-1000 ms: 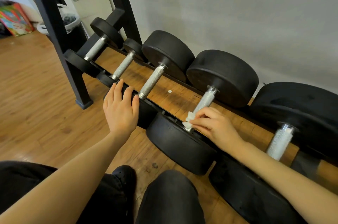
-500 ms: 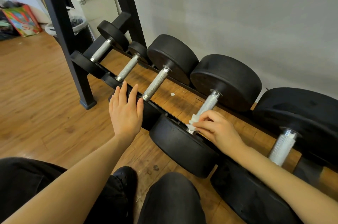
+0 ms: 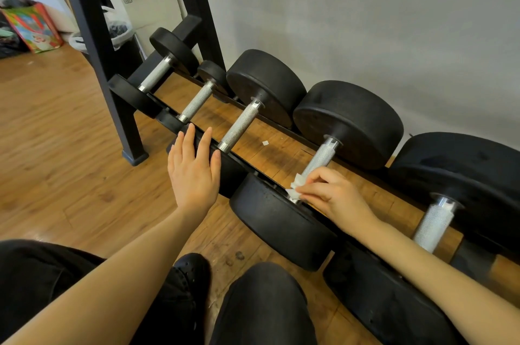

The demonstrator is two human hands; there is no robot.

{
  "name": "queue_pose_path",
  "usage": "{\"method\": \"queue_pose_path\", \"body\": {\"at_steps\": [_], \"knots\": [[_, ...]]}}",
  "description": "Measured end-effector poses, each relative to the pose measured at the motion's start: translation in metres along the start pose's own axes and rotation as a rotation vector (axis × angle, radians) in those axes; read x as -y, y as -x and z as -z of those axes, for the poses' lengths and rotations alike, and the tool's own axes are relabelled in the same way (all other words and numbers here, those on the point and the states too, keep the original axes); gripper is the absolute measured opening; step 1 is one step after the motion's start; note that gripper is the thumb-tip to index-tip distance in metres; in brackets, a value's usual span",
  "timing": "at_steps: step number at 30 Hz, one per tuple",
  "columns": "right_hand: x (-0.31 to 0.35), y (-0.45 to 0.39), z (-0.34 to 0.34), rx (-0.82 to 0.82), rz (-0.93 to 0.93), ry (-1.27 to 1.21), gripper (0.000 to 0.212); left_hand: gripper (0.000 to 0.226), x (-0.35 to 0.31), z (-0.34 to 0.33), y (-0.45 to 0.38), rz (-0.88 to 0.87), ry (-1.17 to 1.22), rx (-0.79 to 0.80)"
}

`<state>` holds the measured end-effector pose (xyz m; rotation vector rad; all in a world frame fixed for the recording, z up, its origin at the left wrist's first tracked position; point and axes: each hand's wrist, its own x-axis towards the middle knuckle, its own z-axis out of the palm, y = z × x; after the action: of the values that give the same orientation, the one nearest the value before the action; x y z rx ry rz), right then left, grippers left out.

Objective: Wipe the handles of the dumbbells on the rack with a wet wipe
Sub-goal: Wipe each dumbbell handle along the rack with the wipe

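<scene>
Several black dumbbells with knurled metal handles lie across the low black rack [image 3: 284, 126]. My right hand [image 3: 332, 198] pinches a crumpled white wet wipe [image 3: 295, 188] against the near end of one handle [image 3: 319, 158], right where it meets the front weight [image 3: 278, 220]. My left hand [image 3: 194, 167] lies flat with straight fingers on the front weight of the neighbouring dumbbell, whose handle [image 3: 240, 126] is bare. Further left are two smaller handles [image 3: 197, 104] [image 3: 156, 73]; to the right, one thick handle [image 3: 434, 225].
The rack's black upright post [image 3: 92, 43] stands to the left on the wooden floor [image 3: 56, 147]. A grey wall runs close behind the weights. A scrap of white paper [image 3: 265, 143] lies under the rack. My knees in black trousers [image 3: 264, 305] are at the bottom.
My view has shifted slightly, so the rack sits lower in frame. The right hand stays at the handle's near end with the wipe; the left hand stays resting flat.
</scene>
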<state>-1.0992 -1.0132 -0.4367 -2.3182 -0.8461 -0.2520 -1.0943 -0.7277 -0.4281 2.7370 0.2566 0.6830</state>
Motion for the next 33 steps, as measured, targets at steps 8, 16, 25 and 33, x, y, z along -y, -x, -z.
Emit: {"method": "queue_pose_path", "body": {"at_steps": [8,16,25,33], "knots": [[-0.004,0.002,-0.002,-0.050,-0.063,-0.088,0.023,0.048,0.000,0.000,0.000,-0.002,0.001,0.001],[-0.007,0.002,-0.002,-0.116,-0.039,-0.009,0.021,0.048,0.001,-0.001,0.001,-0.005,0.007,-0.010],[-0.005,-0.001,-0.004,0.006,0.151,0.209,0.029,0.049,0.001,-0.001,0.000,-0.004,0.004,-0.012],[-0.003,-0.009,-0.001,0.086,0.100,0.131,0.036,0.048,0.001,-0.003,0.001,-0.002,0.015,-0.028]]}}
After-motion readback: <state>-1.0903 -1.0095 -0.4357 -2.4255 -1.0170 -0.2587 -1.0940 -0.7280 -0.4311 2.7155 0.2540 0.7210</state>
